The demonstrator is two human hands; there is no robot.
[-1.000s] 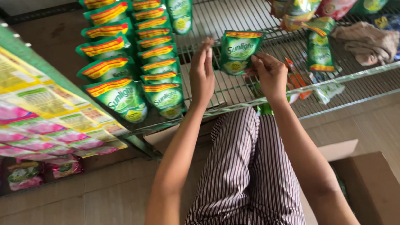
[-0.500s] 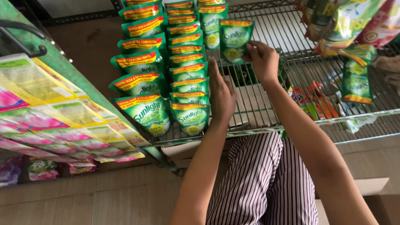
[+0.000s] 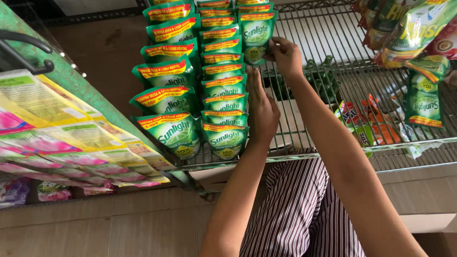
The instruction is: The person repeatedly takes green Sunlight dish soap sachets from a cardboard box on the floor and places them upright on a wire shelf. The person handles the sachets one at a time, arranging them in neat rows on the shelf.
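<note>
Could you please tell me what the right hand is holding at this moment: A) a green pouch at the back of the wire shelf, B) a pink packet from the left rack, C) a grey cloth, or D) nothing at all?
A: the right hand pinches a green pouch at the far end of the rows on the wire shelf.

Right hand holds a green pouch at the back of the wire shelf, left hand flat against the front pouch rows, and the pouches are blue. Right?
Not quite: the head view shows the rows of pouches are green, not blue. Right hand holds a green pouch on the wire shelf; left hand rests against the rows.
</note>
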